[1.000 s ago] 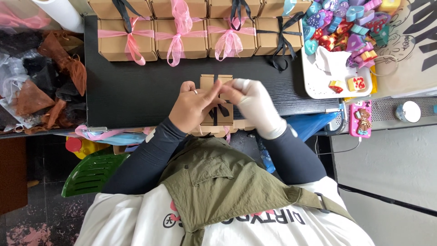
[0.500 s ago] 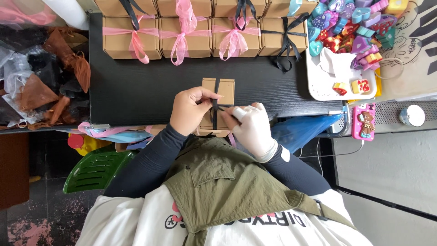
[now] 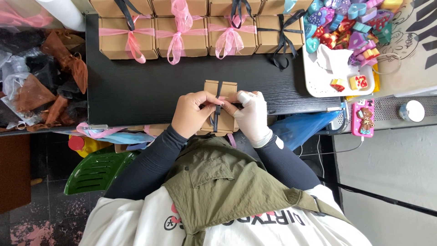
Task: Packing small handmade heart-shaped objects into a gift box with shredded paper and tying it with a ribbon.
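Note:
A small brown cardboard box (image 3: 221,88) rests at the near edge of the black table (image 3: 136,86). A thin black ribbon (image 3: 217,107) runs lengthwise over its top. My left hand (image 3: 193,113), bare, pinches the ribbon at the middle of the box. My right hand (image 3: 251,115), in a white glove, grips the ribbon from the right side. Both hands press against the box and hide its lower half.
Along the table's far edge stand several brown boxes tied with pink bows (image 3: 177,38) or black bows (image 3: 281,34). A white tray (image 3: 327,86) of colourful small trinkets lies at right, beside a pink phone (image 3: 363,117). Brown and black pouches (image 3: 41,86) pile at left. A green stool (image 3: 93,171) stands below.
The box has shifted slightly away from me on the table and my hands have drawn closer together over the ribbon at its middle.

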